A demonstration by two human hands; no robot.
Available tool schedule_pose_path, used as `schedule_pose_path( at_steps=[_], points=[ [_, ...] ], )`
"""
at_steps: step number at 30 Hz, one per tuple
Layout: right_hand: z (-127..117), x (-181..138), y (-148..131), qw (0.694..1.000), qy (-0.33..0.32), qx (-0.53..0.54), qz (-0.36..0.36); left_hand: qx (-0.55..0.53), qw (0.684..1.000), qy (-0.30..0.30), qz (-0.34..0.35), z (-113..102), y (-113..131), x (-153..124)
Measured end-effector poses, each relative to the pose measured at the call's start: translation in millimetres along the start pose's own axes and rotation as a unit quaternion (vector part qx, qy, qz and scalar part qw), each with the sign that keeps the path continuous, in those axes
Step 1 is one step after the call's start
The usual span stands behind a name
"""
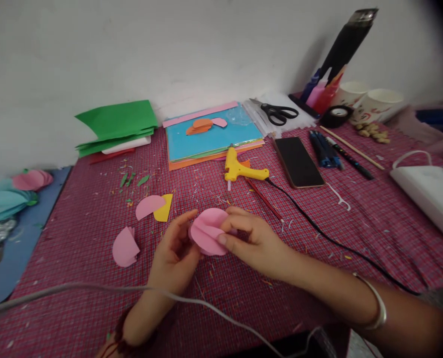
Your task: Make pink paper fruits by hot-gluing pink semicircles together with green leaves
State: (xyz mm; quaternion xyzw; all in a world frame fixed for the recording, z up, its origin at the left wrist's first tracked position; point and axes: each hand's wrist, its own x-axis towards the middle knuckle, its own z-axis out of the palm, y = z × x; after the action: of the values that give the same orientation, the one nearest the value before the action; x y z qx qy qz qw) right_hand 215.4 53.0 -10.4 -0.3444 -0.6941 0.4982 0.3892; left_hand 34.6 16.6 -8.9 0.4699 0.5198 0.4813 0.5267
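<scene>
Petals (207,231): pink folded stack, pinched from both sides by your left hand (174,253) and right hand (257,243), fingers curled onto it, mid-table (75,233), nearer the front edge. Risks: slack pinch lets folds fan open; glue gun (240,169) cord (318,233) by your right forearm could snag.

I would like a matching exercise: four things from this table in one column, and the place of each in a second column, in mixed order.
1 glue gun
2 scissors
3 pink paper piece
4 phone

a held between left hand and right hand
b at the back, left of the black tape roll
c in front of the blue sheet
d screen up, right of the glue gun

Pairs: 1-c, 2-b, 3-a, 4-d
</scene>
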Motion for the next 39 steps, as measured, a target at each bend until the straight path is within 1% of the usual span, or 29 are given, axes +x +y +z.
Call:
schedule_pose_path(
  at_steps=[2, 4, 7, 9, 12, 14, 16, 18, 21, 23, 25, 27, 28, 30, 32, 35, 37, 39],
  points=[
    [-1, 2, 1, 0.998, -0.001, 0.052, 0.028, 0.003, 1.0, 0.005, 0.003, 1, 0, 0],
    [-2, 3, 2, 0.99, 0.002, 0.119, 0.075, 0.009, 1.0, 0.013, 0.01, 0, -1, -1],
    [-1, 5, 4, 0.963, 0.018, 0.221, 0.154, 0.022, 0.999, 0.023, 0.028, -2, -1, -5],
    [0, 5, 5, 0.942, 0.03, 0.272, 0.193, 0.028, 0.999, 0.017, 0.037, -3, -2, -7],
    [1, 5, 7, 0.916, 0.03, 0.328, 0.231, 0.027, 0.999, 0.02, 0.043, -3, -1, -10],
    [1, 5, 8, 0.908, 0.022, 0.346, 0.237, 0.024, 0.998, 0.032, 0.044, -2, 1, -11],
    [1, 5, 8, 0.914, 0.013, 0.338, 0.222, 0.022, 0.998, 0.033, 0.04, -2, 3, -11],
    [0, 4, 6, 0.937, -0.009, 0.298, 0.182, 0.013, 0.999, 0.024, 0.03, -1, 4, -10],
    [-1, 1, 2, 0.98, -0.057, 0.172, 0.077, -0.014, 1.0, 0.02, 0.015, -1, 5, -9],
    [-1, -2, -2, 0.995, -0.064, 0.07, -0.011, -0.014, 0.999, 0.028, 0.02, -1, 6, -9],
    [-2, -6, -6, 0.993, -0.06, -0.031, -0.095, 0.003, 0.999, 0.038, 0.039, -2, 6, -8],
    [-3, -9, -8, 0.977, -0.067, -0.129, -0.156, 0.015, 0.997, 0.043, 0.061, -3, 6, -9],
    [-3, -10, -8, 0.967, -0.071, -0.172, -0.174, 0.018, 0.997, 0.043, 0.066, -3, 6, -9],
    [-4, -11, -9, 0.952, -0.075, -0.229, -0.19, 0.015, 0.996, 0.044, 0.073, -3, 5, -10],
    [-5, -11, -9, 0.948, -0.079, -0.239, -0.195, 0.006, 0.996, 0.051, 0.071, -2, 5, -12],
    [-7, -10, -11, 0.964, -0.084, -0.175, -0.181, -0.012, 0.996, 0.057, 0.068, 1, 5, -14],
    [-7, -10, -12, 0.98, -0.078, -0.113, -0.141, -0.022, 0.995, 0.058, 0.075, 2, 4, -16],
    [-6, -9, -12, 0.992, -0.054, -0.061, -0.093, -0.021, 0.994, 0.048, 0.095, 1, 3, -17]
  ],
)
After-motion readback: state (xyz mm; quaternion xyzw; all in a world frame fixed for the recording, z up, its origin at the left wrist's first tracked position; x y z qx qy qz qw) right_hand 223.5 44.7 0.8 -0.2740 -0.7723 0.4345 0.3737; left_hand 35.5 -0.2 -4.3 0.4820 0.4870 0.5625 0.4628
